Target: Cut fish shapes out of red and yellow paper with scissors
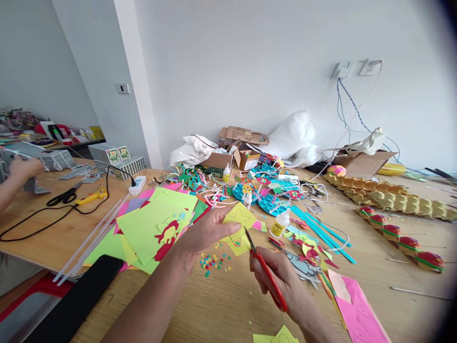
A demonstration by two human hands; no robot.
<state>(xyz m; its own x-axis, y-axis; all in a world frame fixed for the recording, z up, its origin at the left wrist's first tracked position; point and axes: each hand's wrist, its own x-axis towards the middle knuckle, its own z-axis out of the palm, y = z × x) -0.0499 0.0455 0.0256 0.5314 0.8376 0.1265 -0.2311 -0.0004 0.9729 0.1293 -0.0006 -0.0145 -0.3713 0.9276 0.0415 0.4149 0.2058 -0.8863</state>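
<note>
My left hand (210,229) pinches a piece of yellow paper (240,214) with a star outline drawn on it, thumb on top. In my right hand (282,276) is a pair of scissors (269,278) with red handles, its dark blades pointing up at the paper's lower right edge. Whether the blades touch the paper I cannot tell. Below it shows another yellow piece (238,245). Small coloured paper dots (211,263) lie on the table under my left hand. A blue-grey paper fish (303,267) and red and yellow scraps (314,250) are right of my right hand.
Coloured paper sheets (150,224) are piled at left, near a black phone-like slab (82,295). A glue bottle (280,223) stands beyond the scissors. Painted egg-carton strips (403,236) lie at right. At far left, another person's hand (24,167) works near a glue gun (93,195).
</note>
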